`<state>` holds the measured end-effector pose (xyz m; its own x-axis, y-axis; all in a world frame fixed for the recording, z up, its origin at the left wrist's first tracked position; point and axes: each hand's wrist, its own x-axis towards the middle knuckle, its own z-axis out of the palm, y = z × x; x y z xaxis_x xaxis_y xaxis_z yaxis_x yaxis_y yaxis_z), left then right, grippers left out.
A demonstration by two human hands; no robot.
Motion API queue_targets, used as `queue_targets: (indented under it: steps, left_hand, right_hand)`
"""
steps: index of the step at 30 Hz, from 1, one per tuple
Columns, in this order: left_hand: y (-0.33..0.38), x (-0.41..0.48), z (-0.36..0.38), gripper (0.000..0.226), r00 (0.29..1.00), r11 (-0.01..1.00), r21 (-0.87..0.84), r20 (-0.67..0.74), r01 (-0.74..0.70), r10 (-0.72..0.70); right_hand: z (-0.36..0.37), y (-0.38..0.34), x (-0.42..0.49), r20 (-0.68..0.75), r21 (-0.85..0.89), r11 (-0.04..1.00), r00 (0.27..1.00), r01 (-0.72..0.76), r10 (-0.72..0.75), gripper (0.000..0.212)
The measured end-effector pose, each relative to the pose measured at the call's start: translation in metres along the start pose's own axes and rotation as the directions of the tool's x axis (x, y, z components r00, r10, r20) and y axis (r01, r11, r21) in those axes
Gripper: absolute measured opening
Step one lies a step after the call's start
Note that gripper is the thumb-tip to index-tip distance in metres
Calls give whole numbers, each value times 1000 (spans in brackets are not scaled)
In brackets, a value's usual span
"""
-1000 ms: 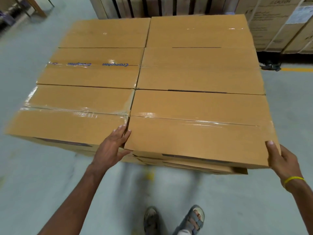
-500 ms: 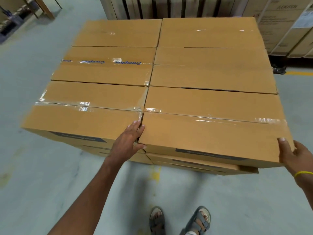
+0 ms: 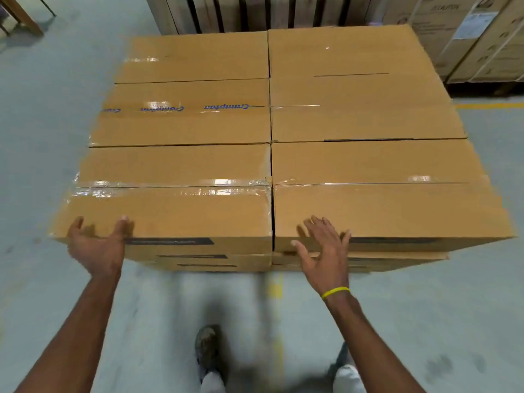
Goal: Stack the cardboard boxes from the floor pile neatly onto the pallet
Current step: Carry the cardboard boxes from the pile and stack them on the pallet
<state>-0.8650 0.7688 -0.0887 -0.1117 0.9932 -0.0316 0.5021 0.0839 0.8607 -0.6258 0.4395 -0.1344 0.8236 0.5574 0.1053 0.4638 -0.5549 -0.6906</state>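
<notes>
Grey floor point(image 3: 48, 154) | left hand point(image 3: 96, 246) splayed on near-left box point(image 3: 175, 211) | right hand point(image 3: 324, 252) splayed at near-right box point(image 3: 397, 211)

Taped brown cardboard boxes point(image 3: 283, 171) — flush, stacked

Brown rectangular cardboard boxes point(image 3: 175, 165), taped shut, top layer: six, laid in two columns of three; edges of at least two lower layers show at the near side, their box count hidden. Bare hands: two, the left hand point(image 3: 96, 248) and the right hand point(image 3: 326, 256). Thin yellow wristband point(image 3: 336, 292): one, right wrist; sandalled feet point(image 3: 208, 347): two, blurred.
</notes>
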Motion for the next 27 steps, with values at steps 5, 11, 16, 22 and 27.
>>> queue_targets:
  steps: [5,11,16,22,27]
  left_hand:
    - [-169,238,-33,136,954,959,113,124,259,-272]
    - [-85,193,-49,99,892,978,47,403,204,-205]
    - [-86,193,-47,65,885,975,-16,423,222,-195]
    - [-77,185,-50,45,870,976,-22,458,218,-184]
    - [-69,184,-54,39,841,980,-15,517,197,-161]
  right_hand:
    - [67,-34,1,30,-127,983,990,-132,137,64]
    - [80,-37,-1,-107,-118,977,981,-175,163,55]
    - [84,-39,0,-174,-103,979,973,-173,154,52]
    - [87,-41,-2,-195,-108,975,966,-195,171,53]
    - [85,-50,-3,-174,-78,968,959,-240,224,58]
